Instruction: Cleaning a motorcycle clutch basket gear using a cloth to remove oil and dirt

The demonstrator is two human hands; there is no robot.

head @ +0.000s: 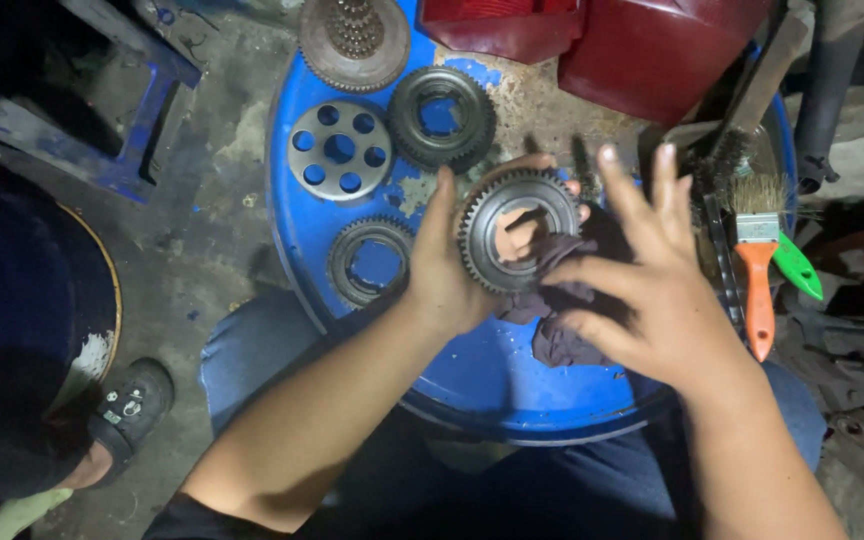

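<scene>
My left hand [444, 268] grips a large toothed steel gear [518, 240] by its rim, holding it upright over a blue drum top [512, 380]. My right hand [642, 270] presses a dark rag [567, 300] against the gear's right side, with the upper fingers spread. Part of the rag hangs down below the gear. Through the gear's centre hole I see fingers of my left hand.
On the drum lie a ring gear [370, 262], a holed disc [339, 150], another ring gear [442, 117] and a stacked gear cluster [354, 40]. A paintbrush with orange handle [757, 270] and a wire brush [727, 165] lie at right. Red covers [642, 45] sit behind. A person's shoe [130, 405] is at left.
</scene>
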